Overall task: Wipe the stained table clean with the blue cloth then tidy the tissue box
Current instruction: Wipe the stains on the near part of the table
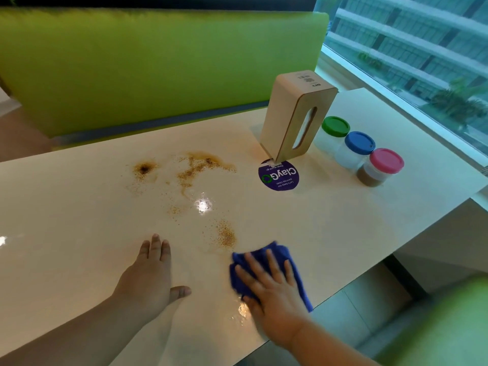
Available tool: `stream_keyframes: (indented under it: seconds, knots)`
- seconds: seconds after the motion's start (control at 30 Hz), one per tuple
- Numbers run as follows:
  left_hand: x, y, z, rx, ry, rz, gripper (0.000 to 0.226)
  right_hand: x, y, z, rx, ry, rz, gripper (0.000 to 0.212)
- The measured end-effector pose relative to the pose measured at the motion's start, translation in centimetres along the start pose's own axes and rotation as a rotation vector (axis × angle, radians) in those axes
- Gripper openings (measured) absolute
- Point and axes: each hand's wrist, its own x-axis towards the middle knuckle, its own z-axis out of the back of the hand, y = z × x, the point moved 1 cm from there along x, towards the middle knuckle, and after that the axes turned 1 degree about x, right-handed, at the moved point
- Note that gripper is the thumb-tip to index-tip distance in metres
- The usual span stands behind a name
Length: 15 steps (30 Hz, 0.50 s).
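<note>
My right hand [274, 294] lies flat with spread fingers on the blue cloth [277, 256], pressing it onto the cream table [79, 220] near the front edge. My left hand [150, 273] rests flat on the table to the left of the cloth, holding nothing. Brown stains and crumbs [200, 165] spread across the middle of the table, with a smaller patch [227, 236] just beyond the cloth. The beige tissue box [295, 114] stands on end at the far right, its slot facing right.
Three jars with green [335, 126], blue [359, 143] and pink [386, 161] lids stand right of the tissue box. A round purple sticker [278, 175] lies on the table. A green bench [158, 62] runs behind, a window at the right.
</note>
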Motion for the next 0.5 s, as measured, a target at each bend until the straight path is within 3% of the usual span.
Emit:
stream_keyframes:
  seconds: [0.07, 0.17, 0.33, 0.5]
  knots:
    - [0.0, 0.0, 0.0, -0.017, -0.009, -0.008, 0.113, -0.5, 2.1, -0.9, -0.082, 0.039, 0.145, 0.060]
    - [-0.3, 0.5, -0.1, -0.049, -0.031, -0.033, 0.111, 0.6, 0.9, -0.6, -0.138, 0.026, 0.203, 0.057]
    - [-0.7, 2.2, -0.5, -0.159, -0.069, -0.059, 0.101, 2.9, -0.4, 0.7, 0.054, -0.107, -0.090, 0.059]
    - [-0.9, 4.3, -0.7, -0.199, -0.152, 0.021, 0.105, 1.5, 3.6, -1.0, -0.140, 0.013, 0.200, 0.054]
